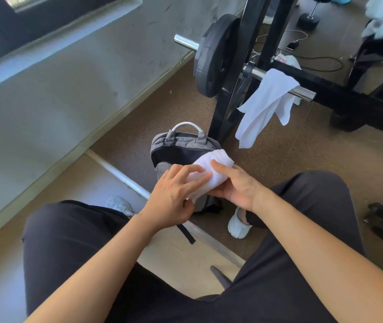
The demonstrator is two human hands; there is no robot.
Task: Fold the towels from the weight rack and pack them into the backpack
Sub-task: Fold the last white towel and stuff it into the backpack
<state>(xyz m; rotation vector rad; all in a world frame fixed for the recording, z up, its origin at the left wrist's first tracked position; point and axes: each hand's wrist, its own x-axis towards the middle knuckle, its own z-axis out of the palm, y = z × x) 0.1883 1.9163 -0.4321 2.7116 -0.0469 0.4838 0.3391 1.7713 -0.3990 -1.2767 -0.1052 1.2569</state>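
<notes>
Both hands, left hand [174,190] and right hand [235,185], clasp the folded towel [211,169] above the backpack [181,148]; next, tuck it inside. Another towel [265,106] hangs beyond.

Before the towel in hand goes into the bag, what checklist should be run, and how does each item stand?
1. Grip: left hand and right hand both hold the folded towel: ok.
2. Fold: the towel is a compact bundle with no loose tails: ok.
3. Backpack upright on the floor with a dark opening at its top: ok.
4. Alignment: the towel is right over that opening: ok.
5. Room inside the backpack: cannot tell.
6. Rack cleared: not ok; a hanging towel is still draped over the bar.
</notes>
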